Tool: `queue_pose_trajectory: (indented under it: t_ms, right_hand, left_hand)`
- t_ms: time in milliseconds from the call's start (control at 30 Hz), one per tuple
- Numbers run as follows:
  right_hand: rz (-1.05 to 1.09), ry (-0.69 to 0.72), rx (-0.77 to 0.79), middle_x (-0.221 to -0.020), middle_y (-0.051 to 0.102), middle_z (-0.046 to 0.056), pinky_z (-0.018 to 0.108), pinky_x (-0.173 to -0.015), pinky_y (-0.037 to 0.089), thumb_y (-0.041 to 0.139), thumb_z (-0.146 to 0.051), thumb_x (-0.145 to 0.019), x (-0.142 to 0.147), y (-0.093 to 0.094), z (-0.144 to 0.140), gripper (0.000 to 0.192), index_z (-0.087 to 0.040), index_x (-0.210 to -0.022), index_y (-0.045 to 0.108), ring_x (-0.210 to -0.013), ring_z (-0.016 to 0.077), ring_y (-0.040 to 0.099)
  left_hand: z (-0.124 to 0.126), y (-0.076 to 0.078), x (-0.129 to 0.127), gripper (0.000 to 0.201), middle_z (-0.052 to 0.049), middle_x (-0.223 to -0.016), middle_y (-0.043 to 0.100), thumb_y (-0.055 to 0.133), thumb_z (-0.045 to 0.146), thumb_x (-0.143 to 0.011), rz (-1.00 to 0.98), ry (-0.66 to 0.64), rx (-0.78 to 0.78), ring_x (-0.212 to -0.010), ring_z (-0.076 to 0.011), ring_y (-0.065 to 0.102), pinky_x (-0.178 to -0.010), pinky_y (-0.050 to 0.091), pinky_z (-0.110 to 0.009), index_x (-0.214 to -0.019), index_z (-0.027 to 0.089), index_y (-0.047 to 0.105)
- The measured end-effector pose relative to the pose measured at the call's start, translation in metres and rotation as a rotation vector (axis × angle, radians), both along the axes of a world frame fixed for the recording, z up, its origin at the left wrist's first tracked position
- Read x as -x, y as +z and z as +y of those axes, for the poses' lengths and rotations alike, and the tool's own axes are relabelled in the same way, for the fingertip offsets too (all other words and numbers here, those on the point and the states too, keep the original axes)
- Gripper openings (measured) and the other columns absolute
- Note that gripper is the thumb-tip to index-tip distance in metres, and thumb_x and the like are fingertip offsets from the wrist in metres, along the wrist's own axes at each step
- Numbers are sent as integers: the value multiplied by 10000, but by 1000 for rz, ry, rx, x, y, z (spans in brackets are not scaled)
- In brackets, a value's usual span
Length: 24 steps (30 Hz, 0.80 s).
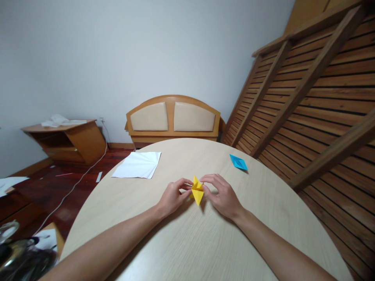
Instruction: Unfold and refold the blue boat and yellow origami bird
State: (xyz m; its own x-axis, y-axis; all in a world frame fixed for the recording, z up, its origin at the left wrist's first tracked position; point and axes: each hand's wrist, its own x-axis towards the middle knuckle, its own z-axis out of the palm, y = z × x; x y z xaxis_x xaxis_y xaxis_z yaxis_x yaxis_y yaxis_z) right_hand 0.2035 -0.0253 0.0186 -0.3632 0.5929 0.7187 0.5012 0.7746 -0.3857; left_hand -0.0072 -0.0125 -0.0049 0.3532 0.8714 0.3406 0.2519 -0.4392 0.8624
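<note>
A small yellow origami paper [198, 194], folded with points at its top and bottom, is held between both hands just over the middle of the round table [187, 242]. My left hand [175, 196] pinches its left side between thumb and fingers. On the opposite side my right hand [222, 194] grips it, thumb in front and index finger behind. Part of the paper's sides is covered by the fingertips. To the right, farther back on the table, lies a blue folded paper [238, 162] shaped like a boat or diamond.
White creased paper sheets [137, 164] lie at the table's back left. A wooden headboard [170, 114] stands behind the table, and a slatted wooden frame [304, 93] leans along the right. On the left floor are a low cabinet [84, 142] and a white cable [74, 187].
</note>
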Motion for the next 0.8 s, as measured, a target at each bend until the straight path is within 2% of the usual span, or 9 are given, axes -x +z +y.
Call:
queue_pose_trajectory:
  t_ms: [233, 400, 600, 800]
  right_hand:
    - [-26, -38, -9, -901, 703, 43, 388, -812, 504, 537, -163, -945, -6, -1, 4, 116, -219, -946, 639, -873, 217, 642]
    - [8, -21, 30, -918, 707, 33, 357, -809, 511, 530, -172, -962, -6, -3, 5, 128, -223, -975, 646, -875, 197, 656]
    - [31, 25, 37, -962, 709, 31, 336, -821, 532, 526, -154, -958, -5, -5, 4, 164, -237, -1034, 646, -907, 188, 667]
    - [-6, -2, 31, -968, 707, 31, 334, -828, 529, 489, -106, -938, -8, -4, 5, 221, -230, -1044, 638, -907, 183, 668]
  left_hand:
    - [1, 1, 0, 167, -76, -1010, 737, 618, 223, -852, 29, 28, -42, -879, -183, 710, -645, 555, -240, -1004, 166, 654]
    - [1, -1, 0, 172, -66, -1000, 738, 628, 219, -847, 21, 34, -46, -869, -176, 706, -656, 553, -240, -1008, 168, 660]
    - [-2, 4, -1, 165, -57, -978, 743, 609, 229, -860, 43, 3, -59, -856, -171, 698, -682, 548, -248, -999, 169, 675]
    - [-2, 6, 0, 174, -53, -965, 743, 582, 229, -865, 62, 13, -69, -851, -168, 692, -655, 535, -234, -998, 171, 678]
